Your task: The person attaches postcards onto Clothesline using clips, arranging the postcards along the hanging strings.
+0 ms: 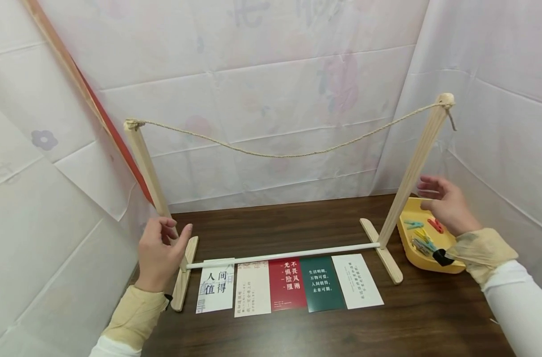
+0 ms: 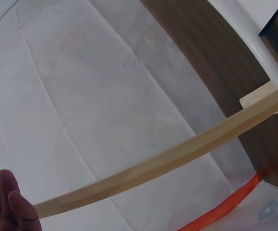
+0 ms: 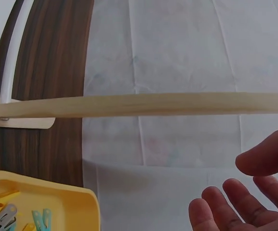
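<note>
A wooden stand with a left post (image 1: 148, 168), a right post (image 1: 415, 168) and a white crossbar (image 1: 289, 254) stands on the table. Twine (image 1: 280, 156) sags between the post tops. My left hand (image 1: 161, 253) is beside the lower left post, fingers loosely bent around nothing. My right hand (image 1: 449, 206) hovers over a yellow tray (image 1: 454, 263) just right of the right post, also with nothing in it. In the right wrist view its fingers (image 3: 242, 199) spread apart. Inside the tray lie several clothespins (image 1: 420, 235) in blue, red, yellow and grey.
Several printed cards lie in a row by the crossbar: a white one (image 1: 219, 292), a cream one (image 1: 253, 292), a red one (image 1: 288, 292), a green one (image 1: 323, 292) and another white one (image 1: 357, 282). Pale patterned cloth (image 1: 271, 99) hangs behind the dark wooden table (image 1: 271, 332).
</note>
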`<state>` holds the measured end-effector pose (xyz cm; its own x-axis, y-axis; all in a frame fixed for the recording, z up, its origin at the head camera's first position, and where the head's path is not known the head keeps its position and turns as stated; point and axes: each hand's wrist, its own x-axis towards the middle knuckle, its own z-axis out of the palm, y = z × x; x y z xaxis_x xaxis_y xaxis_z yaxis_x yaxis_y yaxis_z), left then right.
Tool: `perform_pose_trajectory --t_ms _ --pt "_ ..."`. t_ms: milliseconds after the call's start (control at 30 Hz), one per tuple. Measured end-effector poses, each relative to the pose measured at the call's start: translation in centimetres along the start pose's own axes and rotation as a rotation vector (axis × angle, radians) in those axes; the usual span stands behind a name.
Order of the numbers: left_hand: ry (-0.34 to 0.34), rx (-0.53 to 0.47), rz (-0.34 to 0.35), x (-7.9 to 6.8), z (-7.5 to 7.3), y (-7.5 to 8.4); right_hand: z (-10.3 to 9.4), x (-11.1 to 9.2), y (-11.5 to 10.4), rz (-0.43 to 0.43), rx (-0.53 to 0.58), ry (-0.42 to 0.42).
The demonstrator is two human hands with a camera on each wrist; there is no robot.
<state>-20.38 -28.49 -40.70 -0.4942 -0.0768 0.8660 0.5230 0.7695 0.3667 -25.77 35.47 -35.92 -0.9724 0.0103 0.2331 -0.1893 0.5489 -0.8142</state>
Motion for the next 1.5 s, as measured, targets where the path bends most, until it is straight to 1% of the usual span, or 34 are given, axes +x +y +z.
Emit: perform_pose_trajectory --t_ms 67,133,200,367,533,733,833,933,1000,1167,1300,1433,1500 --pt "-0.047 0.033 -0.002 -0.3 0.2 0.0 -0.1 0.1 0.3 0.012 -0.021 0.004" --pt "-0.092 0.064 -0.022 -0.6 0.4 0.0 -0.1 0.1 0.6 0.022 -0.036 0.007" --pt "-0.136 0.086 -0.055 -1.0 0.5 0.0 -0.1 0.2 0.9 0.036 -0.047 0.005" --pt "-0.237 0.127 -0.162 -1.6 0.9 0.0 -0.1 0.3 1.8 0.057 -0.072 -0.002" --pt "-0.372 0.177 -0.234 -2.2 0.9 0.2 0.0 0.6 2.7 0.063 -0.124 -0.027" --pt "-0.550 0.234 -0.281 -2.9 0.8 0.3 0.0 1.2 3.8 0.084 -0.187 -0.113" --pt "-0.616 0.262 -0.301 -3.3 0.8 0.3 -0.1 1.4 4.6 0.104 -0.221 -0.164" --pt "-0.667 0.281 -0.310 -3.6 0.8 0.3 -0.1 1.6 5.5 0.106 -0.246 -0.200" --pt "-0.697 0.285 -0.315 -3.8 0.9 0.3 -0.1 1.6 6.0 0.093 -0.258 -0.212" --pt "-0.767 0.298 -0.332 -4.4 1.2 0.4 -0.2 1.4 6.9 0.066 -0.323 -0.216" --pt "-0.814 0.326 -0.333 -5.0 1.3 0.4 -0.2 1.4 7.4 0.047 -0.387 -0.230" --pt "-0.843 0.360 -0.326 -5.4 1.6 0.5 -0.2 1.5 7.8 0.045 -0.423 -0.252" --pt "-0.857 0.369 -0.334 -5.6 1.8 0.6 -0.2 1.6 7.8 0.048 -0.431 -0.265"
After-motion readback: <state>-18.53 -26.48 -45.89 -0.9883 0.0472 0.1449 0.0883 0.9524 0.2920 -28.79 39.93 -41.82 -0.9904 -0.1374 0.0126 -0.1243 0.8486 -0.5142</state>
